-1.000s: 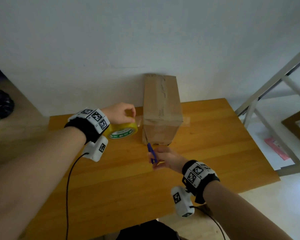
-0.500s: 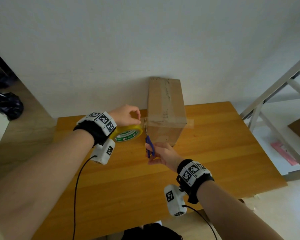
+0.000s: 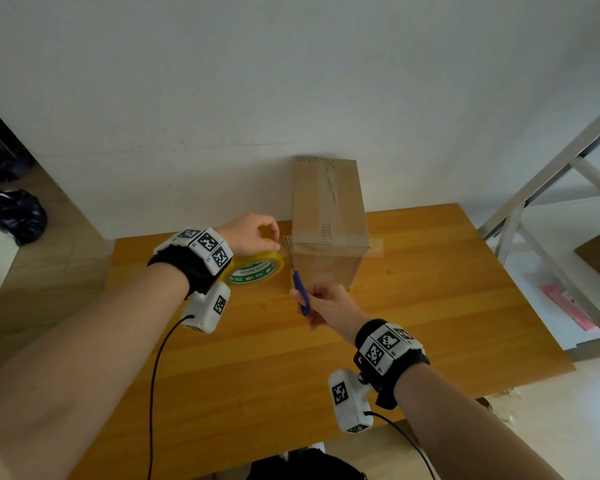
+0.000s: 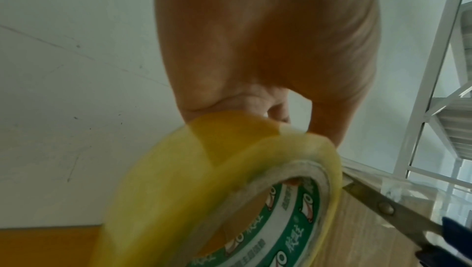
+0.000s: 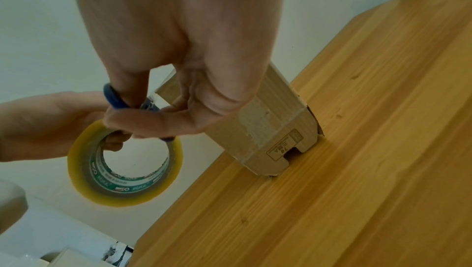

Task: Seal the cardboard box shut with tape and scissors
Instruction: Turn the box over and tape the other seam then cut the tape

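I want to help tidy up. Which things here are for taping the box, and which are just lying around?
For the job:
cardboard box
tape roll, held by the left hand
scissors, held by the right hand

Just lying about:
black bag
pink packet on the floor

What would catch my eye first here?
A tall cardboard box stands on the wooden table against the wall. Just left of it, the left hand holds a yellow tape roll, and the right hand raises blue-handled scissors to the stretched tape.
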Available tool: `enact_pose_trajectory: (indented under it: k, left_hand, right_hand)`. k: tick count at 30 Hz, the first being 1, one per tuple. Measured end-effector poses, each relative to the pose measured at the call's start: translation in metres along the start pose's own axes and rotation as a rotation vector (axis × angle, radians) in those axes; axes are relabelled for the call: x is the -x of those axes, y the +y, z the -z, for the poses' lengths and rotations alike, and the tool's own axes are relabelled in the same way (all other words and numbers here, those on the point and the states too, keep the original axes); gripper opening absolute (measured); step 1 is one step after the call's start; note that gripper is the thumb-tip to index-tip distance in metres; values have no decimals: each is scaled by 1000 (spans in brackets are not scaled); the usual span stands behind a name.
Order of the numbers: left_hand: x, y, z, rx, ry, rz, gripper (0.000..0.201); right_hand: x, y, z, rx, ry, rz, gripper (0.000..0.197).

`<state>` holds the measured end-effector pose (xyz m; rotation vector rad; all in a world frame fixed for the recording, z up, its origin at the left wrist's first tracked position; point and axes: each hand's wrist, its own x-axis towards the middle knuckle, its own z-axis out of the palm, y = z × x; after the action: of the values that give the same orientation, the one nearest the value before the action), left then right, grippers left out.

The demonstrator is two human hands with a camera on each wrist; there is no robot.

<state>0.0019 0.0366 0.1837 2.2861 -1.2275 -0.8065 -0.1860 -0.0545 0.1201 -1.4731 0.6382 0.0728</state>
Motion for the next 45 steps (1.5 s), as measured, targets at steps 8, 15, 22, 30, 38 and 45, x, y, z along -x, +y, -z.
enact_pose_trajectory:
  k: [8, 15, 22, 30, 38, 45]
  left_hand:
    - [-5, -6, -3, -161, 40, -49, 16]
    - [-3, -2, -3, -63, 56, -56, 11]
    - [-1, 0, -3, -63, 82, -36, 18]
    - [-4, -5, -4, -156, 76, -58, 16]
    - [-3, -19, 5, -354, 41, -9, 15]
    - [1, -48, -7, -201, 47, 52, 8]
  right_hand:
    - [4, -5, 3, 48, -25, 13, 23]
    - [4, -13, -1, -197, -42, -77, 33]
    - [8, -12, 3, -127, 3, -30, 34]
    - [10, -10, 4, -34, 26, 3, 31]
    - [12, -11, 14, 8, 1, 32, 27]
    - [8, -10, 14, 16, -2, 44, 27]
